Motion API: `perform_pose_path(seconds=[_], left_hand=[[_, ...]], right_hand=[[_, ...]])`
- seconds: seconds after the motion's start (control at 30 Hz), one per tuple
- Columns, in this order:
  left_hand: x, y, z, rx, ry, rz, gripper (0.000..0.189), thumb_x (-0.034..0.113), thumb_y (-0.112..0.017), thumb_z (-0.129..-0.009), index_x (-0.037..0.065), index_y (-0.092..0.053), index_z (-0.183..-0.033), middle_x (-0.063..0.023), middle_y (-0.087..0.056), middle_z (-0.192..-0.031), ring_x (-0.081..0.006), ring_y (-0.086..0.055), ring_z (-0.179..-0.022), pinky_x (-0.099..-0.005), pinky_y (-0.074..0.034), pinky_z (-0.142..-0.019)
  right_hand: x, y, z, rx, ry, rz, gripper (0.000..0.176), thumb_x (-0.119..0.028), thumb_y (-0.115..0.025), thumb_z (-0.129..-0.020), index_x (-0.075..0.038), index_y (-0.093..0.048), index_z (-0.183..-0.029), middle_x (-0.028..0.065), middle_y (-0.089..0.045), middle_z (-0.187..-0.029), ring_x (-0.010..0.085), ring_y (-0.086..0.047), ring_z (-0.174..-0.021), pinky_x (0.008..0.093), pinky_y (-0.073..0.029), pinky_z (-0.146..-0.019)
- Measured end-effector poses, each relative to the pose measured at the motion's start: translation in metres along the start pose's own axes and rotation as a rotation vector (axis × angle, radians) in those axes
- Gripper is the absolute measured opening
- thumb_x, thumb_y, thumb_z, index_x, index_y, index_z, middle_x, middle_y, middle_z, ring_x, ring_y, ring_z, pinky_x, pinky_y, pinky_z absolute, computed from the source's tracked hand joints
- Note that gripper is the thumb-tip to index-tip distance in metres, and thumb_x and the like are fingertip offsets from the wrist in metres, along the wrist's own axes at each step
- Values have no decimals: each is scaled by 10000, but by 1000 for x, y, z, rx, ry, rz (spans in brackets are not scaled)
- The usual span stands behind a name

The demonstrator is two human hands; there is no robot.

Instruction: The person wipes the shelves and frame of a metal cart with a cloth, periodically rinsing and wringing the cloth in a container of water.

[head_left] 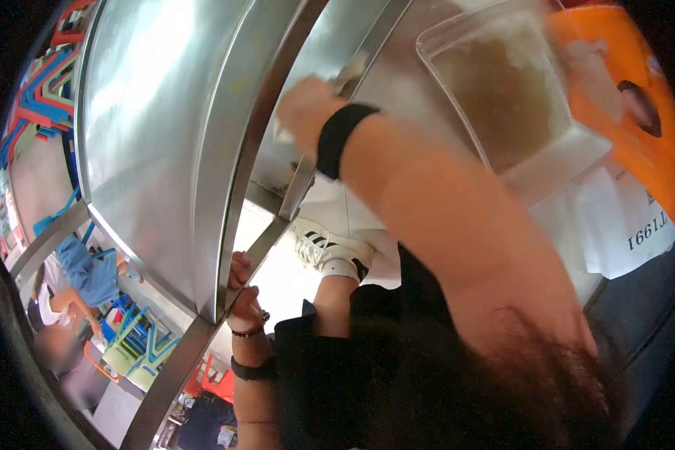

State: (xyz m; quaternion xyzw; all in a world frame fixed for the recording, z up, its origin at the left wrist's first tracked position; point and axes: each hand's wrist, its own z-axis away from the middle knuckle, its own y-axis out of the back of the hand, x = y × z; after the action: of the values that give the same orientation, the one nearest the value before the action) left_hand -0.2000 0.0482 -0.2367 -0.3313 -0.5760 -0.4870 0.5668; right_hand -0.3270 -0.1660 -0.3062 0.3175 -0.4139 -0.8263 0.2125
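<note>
My right hand reaches over a recessed steel ledge of the metal unit. It is blurred and closed, with a bit of a white cloth-like thing showing beneath it. A black band circles that wrist. Lower down, my left hand has its fingers curled round the steel frame bar near a corner. A bracelet and a black band are on its wrist. Beside my right hand, a blurred pale object lies by the ledge; its kind cannot be made out.
A translucent tub of cloudy brownish liquid stands to the right, beside an orange bag and a white printed bag. My white shoe is below the frame. Stacked coloured stools and a seated person are at left.
</note>
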Motion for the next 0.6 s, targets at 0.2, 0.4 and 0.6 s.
perform_pose_path(seconds=[0.2,0.4,0.6], left_hand=[[-2,3,1,-26,-19,-22,248,107,-566,-625,95,-320,-653,-30,-359,-655,-195,-377,-728,-309,-304,-713],[-3,4,5,19,28,59,264,67,-585,-604,107,-331,-661,-30,-371,-673,-203,-383,-747,-331,-314,-748],[-4,4,6,-28,-13,124,253,27,-565,-589,103,-333,-653,-28,-366,-675,-201,-397,-755,-321,-333,-724]], right_hand=[[-28,-9,-2,-73,-121,263,230,-200,-431,-733,-146,-581,-899,34,-564,-897,184,-515,-849,367,-356,-700],[-137,-79,-22,-217,-71,152,272,-283,-471,-698,-138,-580,-901,40,-550,-868,201,-463,-851,353,-289,-704],[-150,-84,-36,-450,35,254,261,-258,-458,-721,-149,-561,-934,34,-520,-955,224,-413,-941,389,-268,-763]])
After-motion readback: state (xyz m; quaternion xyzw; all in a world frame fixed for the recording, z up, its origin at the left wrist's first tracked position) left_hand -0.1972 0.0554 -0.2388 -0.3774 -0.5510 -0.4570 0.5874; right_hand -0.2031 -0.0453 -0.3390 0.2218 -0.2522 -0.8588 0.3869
